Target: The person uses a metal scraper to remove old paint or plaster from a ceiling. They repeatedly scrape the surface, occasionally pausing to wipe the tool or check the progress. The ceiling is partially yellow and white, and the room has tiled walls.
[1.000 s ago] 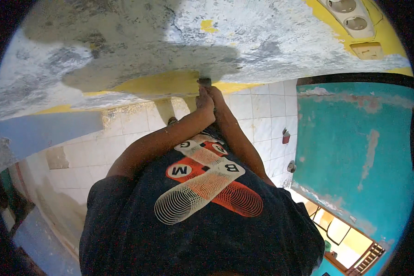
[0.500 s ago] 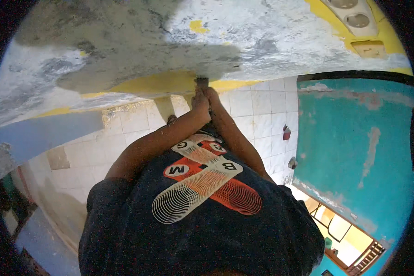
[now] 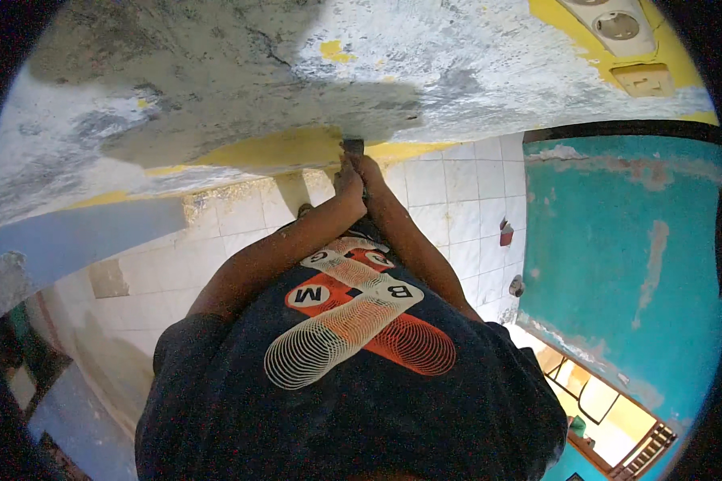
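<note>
Both my hands meet in front of my chest, close to the wall. My left hand (image 3: 348, 178) and my right hand (image 3: 368, 171) are closed together round the handle of a scraper, whose grip is mostly hidden by my fingers. The scraper's dark flat blade (image 3: 353, 147) points away from me and seems to touch the lower part of the wall (image 3: 489, 84). A yellow paint strip (image 3: 273, 151) lies beside the blade. Above it the wall is patchy grey and white, with a small yellow patch (image 3: 337, 52) remaining as an island of paint.
White floor tiles (image 3: 461, 180) lie below, with a small red box (image 3: 506, 233) and a round object (image 3: 517, 285) near the teal wall (image 3: 610, 216). Wall sockets (image 3: 619, 26) and a switch (image 3: 646, 80) sit at upper right. A doorway (image 3: 602, 409) opens at lower right.
My hands and the scraper have shifted very slightly down in the picture, still against the wall. The view has tilted a little; the grip is the same.
</note>
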A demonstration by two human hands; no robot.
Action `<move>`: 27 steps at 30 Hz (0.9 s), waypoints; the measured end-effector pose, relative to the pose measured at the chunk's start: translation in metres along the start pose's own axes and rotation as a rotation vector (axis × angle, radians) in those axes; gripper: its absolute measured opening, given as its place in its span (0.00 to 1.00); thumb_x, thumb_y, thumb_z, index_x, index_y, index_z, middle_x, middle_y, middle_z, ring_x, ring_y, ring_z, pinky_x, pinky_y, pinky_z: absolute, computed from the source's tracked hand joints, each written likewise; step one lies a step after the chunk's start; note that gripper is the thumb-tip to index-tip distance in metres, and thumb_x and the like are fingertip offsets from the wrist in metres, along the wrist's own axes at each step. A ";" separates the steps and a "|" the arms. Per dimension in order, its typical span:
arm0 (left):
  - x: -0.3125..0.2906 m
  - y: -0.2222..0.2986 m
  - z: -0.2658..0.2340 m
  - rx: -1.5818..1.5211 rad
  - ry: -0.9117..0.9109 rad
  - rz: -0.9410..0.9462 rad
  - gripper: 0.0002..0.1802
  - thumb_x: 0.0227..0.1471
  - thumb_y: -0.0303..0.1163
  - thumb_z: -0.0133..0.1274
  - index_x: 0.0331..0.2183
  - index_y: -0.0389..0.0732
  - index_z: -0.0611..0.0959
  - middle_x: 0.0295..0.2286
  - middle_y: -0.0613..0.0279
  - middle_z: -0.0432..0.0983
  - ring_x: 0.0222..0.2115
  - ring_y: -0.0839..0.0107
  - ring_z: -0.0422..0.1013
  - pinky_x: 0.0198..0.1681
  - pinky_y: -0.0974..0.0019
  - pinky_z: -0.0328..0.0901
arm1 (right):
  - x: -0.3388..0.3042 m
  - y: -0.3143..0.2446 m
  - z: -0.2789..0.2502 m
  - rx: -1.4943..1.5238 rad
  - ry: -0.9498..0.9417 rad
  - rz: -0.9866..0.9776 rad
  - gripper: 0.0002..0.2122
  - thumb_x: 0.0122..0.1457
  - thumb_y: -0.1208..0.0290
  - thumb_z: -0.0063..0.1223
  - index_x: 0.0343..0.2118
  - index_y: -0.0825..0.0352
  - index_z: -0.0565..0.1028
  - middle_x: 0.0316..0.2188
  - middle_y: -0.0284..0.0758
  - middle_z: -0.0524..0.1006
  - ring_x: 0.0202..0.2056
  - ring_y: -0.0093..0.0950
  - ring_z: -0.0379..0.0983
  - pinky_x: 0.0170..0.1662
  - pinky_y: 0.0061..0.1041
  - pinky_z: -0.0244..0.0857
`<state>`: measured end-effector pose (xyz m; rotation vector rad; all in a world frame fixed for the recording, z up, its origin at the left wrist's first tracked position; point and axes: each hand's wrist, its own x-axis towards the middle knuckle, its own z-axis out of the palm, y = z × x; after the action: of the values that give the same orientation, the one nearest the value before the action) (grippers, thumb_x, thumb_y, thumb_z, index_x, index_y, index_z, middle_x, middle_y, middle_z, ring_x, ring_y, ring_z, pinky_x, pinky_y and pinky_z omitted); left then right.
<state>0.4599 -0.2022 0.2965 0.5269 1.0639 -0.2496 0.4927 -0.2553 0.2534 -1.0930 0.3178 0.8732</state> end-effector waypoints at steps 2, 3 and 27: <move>0.001 0.001 0.000 -0.008 -0.007 -0.005 0.34 0.56 0.63 0.33 0.39 0.40 0.74 0.32 0.56 0.71 0.33 0.59 0.69 0.36 0.53 0.64 | 0.004 -0.004 0.001 -0.001 -0.003 -0.002 0.14 0.61 0.66 0.47 0.45 0.69 0.72 0.29 0.30 0.73 0.27 0.23 0.69 0.30 0.26 0.65; 0.001 0.003 -0.002 -0.007 -0.012 -0.010 0.34 0.56 0.63 0.33 0.40 0.40 0.73 0.32 0.56 0.71 0.34 0.59 0.69 0.36 0.53 0.64 | 0.006 -0.006 0.001 -0.017 -0.017 -0.005 0.13 0.61 0.66 0.48 0.44 0.69 0.72 0.28 0.30 0.73 0.27 0.23 0.69 0.30 0.26 0.65; 0.001 0.009 0.000 -0.008 -0.011 -0.135 0.37 0.55 0.66 0.32 0.45 0.42 0.72 0.40 0.54 0.72 0.42 0.57 0.69 0.42 0.48 0.64 | 0.019 0.001 -0.003 -0.058 -0.013 -0.091 0.12 0.60 0.69 0.48 0.44 0.68 0.74 0.30 0.30 0.74 0.27 0.23 0.65 0.31 0.26 0.62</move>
<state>0.4638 -0.1944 0.2982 0.4461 1.0907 -0.3665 0.5048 -0.2493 0.2398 -1.1462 0.2316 0.8119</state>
